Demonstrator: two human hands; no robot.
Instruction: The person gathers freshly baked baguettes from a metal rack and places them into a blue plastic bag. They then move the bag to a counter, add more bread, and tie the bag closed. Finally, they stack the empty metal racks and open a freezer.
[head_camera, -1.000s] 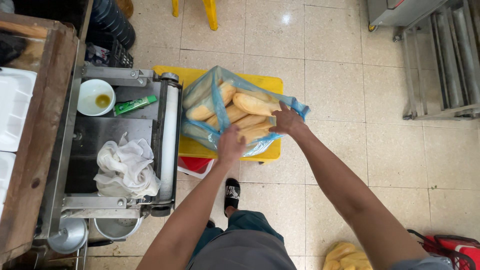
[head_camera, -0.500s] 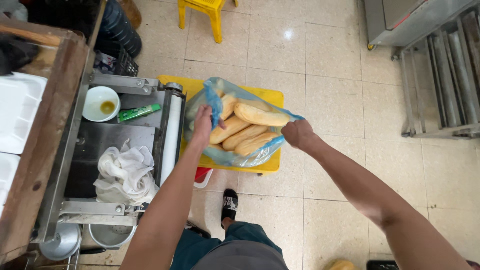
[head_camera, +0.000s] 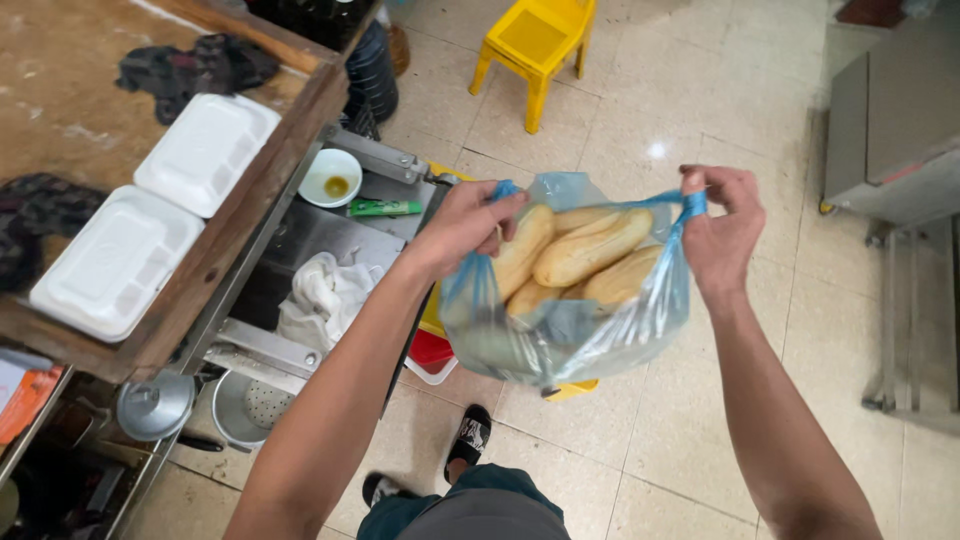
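Hands first: your left hand (head_camera: 468, 222) pinches one blue handle of the plastic bag (head_camera: 570, 320), fingers curled shut on it, and your right hand (head_camera: 722, 228) grips the other handle in a closed fist. The bag hangs in the air between them, mouth pulled open, with several bread loaves (head_camera: 590, 255) lying inside — how many lie underneath you cannot tell through the film.

Just left of your left arm sits a metal counter (head_camera: 305, 235) holding a white cloth (head_camera: 325, 295), a small white bowl (head_camera: 331, 177) and a green tube (head_camera: 385, 208). Beyond it, a worn wooden table (head_camera: 120, 130) carries two white foam boxes (head_camera: 160, 205) and dark rags.

Below the bag, pale floor tiles (head_camera: 680, 430) lie open to your right and ahead, up to a yellow stool (head_camera: 535, 45). A steel cabinet (head_camera: 895, 130) bounds the right edge, cut off by the frame. The bag hides most of a yellow object under it.
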